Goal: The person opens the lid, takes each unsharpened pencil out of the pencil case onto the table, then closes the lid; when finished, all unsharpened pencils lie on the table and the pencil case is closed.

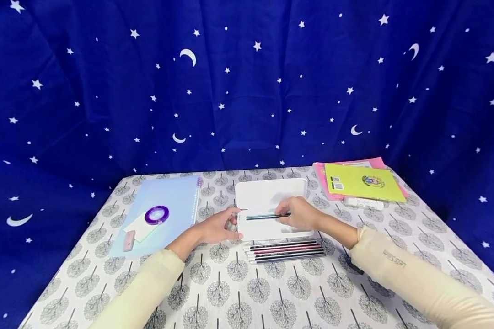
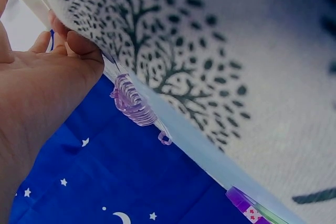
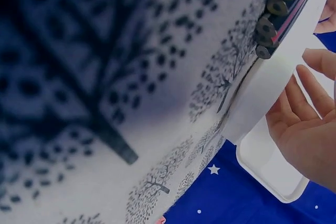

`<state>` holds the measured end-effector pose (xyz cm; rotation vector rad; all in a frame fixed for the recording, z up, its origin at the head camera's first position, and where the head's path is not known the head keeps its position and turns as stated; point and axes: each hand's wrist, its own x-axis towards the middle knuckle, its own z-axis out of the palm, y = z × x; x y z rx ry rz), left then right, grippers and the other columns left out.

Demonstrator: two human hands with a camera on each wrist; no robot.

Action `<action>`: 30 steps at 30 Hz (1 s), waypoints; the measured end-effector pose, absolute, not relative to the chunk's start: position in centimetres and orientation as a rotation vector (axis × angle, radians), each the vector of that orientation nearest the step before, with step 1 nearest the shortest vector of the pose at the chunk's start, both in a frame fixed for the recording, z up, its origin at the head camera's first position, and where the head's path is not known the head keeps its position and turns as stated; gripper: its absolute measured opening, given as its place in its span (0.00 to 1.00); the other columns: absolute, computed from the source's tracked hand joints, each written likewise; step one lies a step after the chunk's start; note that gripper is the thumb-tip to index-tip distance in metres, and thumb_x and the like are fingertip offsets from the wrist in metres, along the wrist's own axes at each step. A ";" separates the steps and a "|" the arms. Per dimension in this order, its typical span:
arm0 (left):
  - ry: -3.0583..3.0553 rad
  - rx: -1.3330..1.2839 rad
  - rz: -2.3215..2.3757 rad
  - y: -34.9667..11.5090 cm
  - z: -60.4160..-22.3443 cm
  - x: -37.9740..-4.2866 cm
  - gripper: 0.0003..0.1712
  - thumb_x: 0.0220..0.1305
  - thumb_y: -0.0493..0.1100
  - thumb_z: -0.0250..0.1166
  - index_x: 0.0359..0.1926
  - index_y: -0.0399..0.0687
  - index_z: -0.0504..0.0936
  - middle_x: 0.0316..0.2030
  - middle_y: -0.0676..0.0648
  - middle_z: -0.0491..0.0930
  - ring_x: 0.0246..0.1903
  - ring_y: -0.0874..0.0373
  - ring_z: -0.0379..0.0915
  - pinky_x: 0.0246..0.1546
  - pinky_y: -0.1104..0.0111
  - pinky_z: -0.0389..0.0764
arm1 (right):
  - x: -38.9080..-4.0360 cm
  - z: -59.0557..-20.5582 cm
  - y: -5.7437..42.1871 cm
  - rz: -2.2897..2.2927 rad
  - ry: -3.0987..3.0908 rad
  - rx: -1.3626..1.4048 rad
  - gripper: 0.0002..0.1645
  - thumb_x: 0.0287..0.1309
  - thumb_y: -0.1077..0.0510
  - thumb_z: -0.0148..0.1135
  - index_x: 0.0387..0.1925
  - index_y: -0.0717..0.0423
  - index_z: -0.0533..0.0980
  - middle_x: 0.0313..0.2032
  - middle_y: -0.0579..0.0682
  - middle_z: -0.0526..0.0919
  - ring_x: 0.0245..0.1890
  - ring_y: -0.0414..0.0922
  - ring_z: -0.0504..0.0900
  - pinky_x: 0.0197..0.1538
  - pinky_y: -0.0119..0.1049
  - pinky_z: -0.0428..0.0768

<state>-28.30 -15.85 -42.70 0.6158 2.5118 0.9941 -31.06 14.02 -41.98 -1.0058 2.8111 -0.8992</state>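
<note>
A white pencil box (image 1: 271, 234) lies open on the table, its lid (image 1: 267, 192) tipped back on the far side. My left hand (image 1: 217, 227) grips the box's left end, thumb near the front corner and index finger by the hinge side. Inside the box, my right hand (image 1: 298, 214) pinches dark pencils (image 1: 260, 217) near their right end; they lie lengthwise along the tray. The right wrist view has the right hand (image 3: 310, 124) reaching over the box's white side wall (image 3: 262, 98). Several more pencils (image 1: 286, 252), dark ones and a red one, lie side by side just in front of the box.
On the left, a light blue spiral notebook (image 1: 164, 192) carries a purple tape roll (image 1: 157, 214), a white card (image 1: 142, 228) and a pink eraser (image 1: 129, 241). Back right, a yellow-green booklet (image 1: 354, 183) rests on pink ones (image 1: 320, 171), with a white tube (image 1: 364, 203) before them.
</note>
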 end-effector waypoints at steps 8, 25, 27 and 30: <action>2.504 0.616 1.000 -15.9 -42.5 -28.2 0.49 0.60 0.54 0.71 0.75 0.48 0.55 0.55 0.48 0.73 0.44 0.58 0.72 0.53 0.59 0.75 | -31.2 -42.0 14.2 -0.945 2.723 -1.064 0.04 0.54 0.66 0.69 0.33 0.60 0.83 0.30 0.45 0.87 0.32 0.38 0.84 0.43 0.33 0.82; 2.509 0.625 1.004 -15.9 -42.7 -28.1 0.49 0.60 0.54 0.71 0.75 0.47 0.56 0.55 0.47 0.74 0.43 0.58 0.72 0.54 0.58 0.75 | -31.3 -42.4 14.2 -0.843 2.639 -1.129 0.05 0.53 0.67 0.65 0.34 0.59 0.83 0.28 0.43 0.84 0.30 0.34 0.78 0.39 0.30 0.79; 2.512 0.628 1.001 -15.9 -42.7 -28.2 0.49 0.60 0.54 0.71 0.75 0.48 0.56 0.55 0.47 0.74 0.43 0.58 0.72 0.54 0.59 0.75 | -31.4 -42.4 14.2 -0.852 2.636 -1.120 0.05 0.54 0.66 0.66 0.34 0.59 0.83 0.28 0.42 0.83 0.30 0.34 0.78 0.39 0.30 0.79; 2.513 0.631 0.996 -15.8 -42.8 -28.3 0.49 0.60 0.54 0.71 0.75 0.48 0.56 0.54 0.48 0.74 0.43 0.59 0.72 0.53 0.60 0.74 | -31.4 -42.5 14.1 -0.853 2.632 -1.095 0.04 0.56 0.64 0.66 0.34 0.59 0.83 0.28 0.40 0.83 0.30 0.34 0.78 0.40 0.30 0.79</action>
